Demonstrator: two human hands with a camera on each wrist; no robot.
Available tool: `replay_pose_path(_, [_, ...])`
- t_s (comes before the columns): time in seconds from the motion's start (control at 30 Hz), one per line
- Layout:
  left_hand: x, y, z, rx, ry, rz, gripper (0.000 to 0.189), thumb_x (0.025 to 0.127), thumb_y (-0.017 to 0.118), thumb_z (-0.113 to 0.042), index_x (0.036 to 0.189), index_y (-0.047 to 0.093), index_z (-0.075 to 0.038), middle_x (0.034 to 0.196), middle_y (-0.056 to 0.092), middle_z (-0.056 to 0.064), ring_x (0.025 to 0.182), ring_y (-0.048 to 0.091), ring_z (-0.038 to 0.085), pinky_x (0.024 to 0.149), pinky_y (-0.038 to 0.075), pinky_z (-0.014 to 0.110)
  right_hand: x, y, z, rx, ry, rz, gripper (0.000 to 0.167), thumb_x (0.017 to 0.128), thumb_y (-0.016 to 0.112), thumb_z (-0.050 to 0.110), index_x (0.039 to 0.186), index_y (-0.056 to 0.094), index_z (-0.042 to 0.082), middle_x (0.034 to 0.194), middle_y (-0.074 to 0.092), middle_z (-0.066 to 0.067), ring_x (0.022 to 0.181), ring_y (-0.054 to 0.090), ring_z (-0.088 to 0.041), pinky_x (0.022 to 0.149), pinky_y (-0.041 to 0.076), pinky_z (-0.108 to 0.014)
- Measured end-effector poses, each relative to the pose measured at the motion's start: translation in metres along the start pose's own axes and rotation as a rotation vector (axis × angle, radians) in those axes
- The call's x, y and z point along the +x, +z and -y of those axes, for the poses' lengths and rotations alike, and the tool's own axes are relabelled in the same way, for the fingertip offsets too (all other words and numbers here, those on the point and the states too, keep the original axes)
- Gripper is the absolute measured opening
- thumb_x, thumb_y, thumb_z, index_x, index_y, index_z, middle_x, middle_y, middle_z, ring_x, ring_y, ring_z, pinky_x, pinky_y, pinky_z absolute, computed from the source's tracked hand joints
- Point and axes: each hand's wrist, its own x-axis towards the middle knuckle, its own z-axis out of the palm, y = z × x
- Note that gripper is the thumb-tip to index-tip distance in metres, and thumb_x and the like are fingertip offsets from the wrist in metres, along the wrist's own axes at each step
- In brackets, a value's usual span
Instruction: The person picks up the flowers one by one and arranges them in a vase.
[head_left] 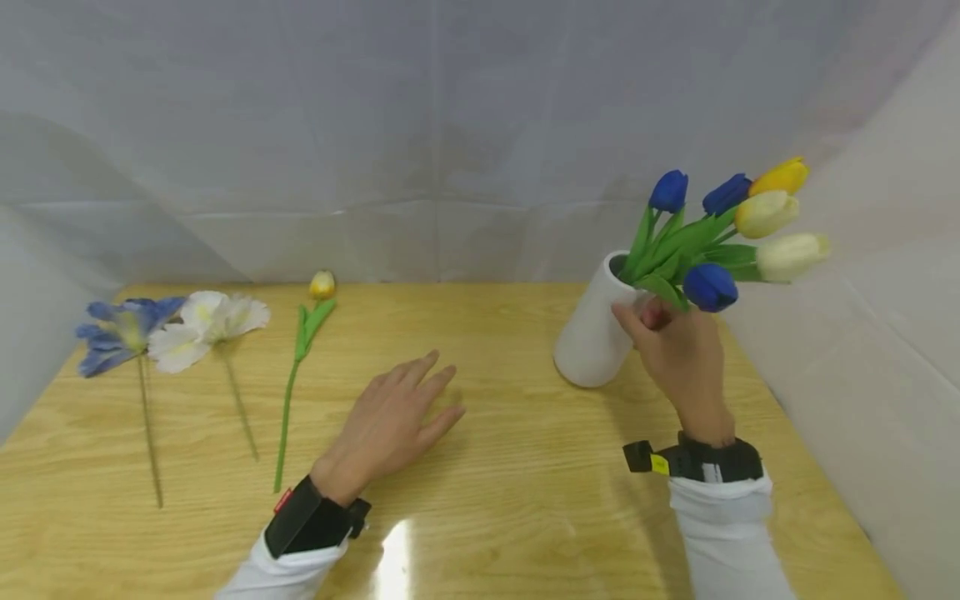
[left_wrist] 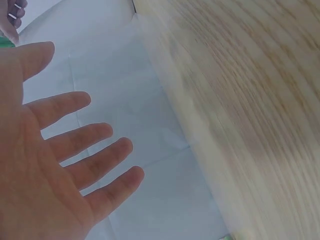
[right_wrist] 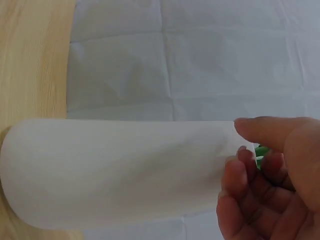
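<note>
Currently, from my remote seat, I see the person's right grip (head_left: 678, 354) at the mouth of a white vase (head_left: 592, 333), on the right of the tabletop (head_left: 495, 508). Its fingers are curled and the thumb tip lies against the rim, but I cannot tell whether they grasp the rim, a stem or nothing.

Out of the vase, toward the right, fan six tulips: three blue ones (head_left: 710, 287), a yellow one (head_left: 780, 177) at the far right, and two pale ones (head_left: 767, 214) below it. The nearest blue bloom hangs just above the right grip. In my head view the vase leans right; I cannot tell whether it truly tilts.

The left grip (head_left: 393, 412) is released, fingers spread, over the middle of the tabletop, well apart from the vase. From its wrist camera I see the bare palm.

Left of it, a loose yellow-and-white tulip (head_left: 301, 350) lies with its bloom at the far edge and its stem toward the near side. Farther left I have a white flower (head_left: 210, 325) and a blue flower (head_left: 120, 333), petals meeting. Pale sheeting (head_left: 450, 125) hangs behind.
</note>
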Motion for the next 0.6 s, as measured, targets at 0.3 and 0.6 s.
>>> replay_pose_path(0.3, [-0.005, -0.003, 0.007, 0.012, -0.039, 0.019, 0.056, 0.096, 0.053, -0.046, 0.136, 0.053, -0.007, 0.143, 0.042, 0.021, 0.122, 0.047, 0.038, 0.095, 0.041, 0.055, -0.022, 0.021, 0.002, -0.038, 0.168, 0.277, 0.035, 0.092, 0.058, 0.045, 0.079, 0.061, 0.012, 0.074, 0.064, -0.002, 0.069, 0.059, -0.017, 0.061, 0.046, -0.032])
replay_pose_path(0.6, [-0.014, -0.01, 0.018, 0.02, -0.091, 0.028, 0.056, 0.096, 0.051, -0.046, 0.136, 0.053, -0.008, 0.143, 0.043, 0.02, 0.123, 0.047, 0.039, 0.096, 0.04, 0.055, -0.032, 0.06, 0.006, 0.029, 0.114, 0.396, 0.026, 0.094, 0.059, 0.035, 0.098, 0.067, 0.01, 0.09, 0.067, -0.003, 0.079, 0.061, -0.018, 0.069, 0.05, -0.035])
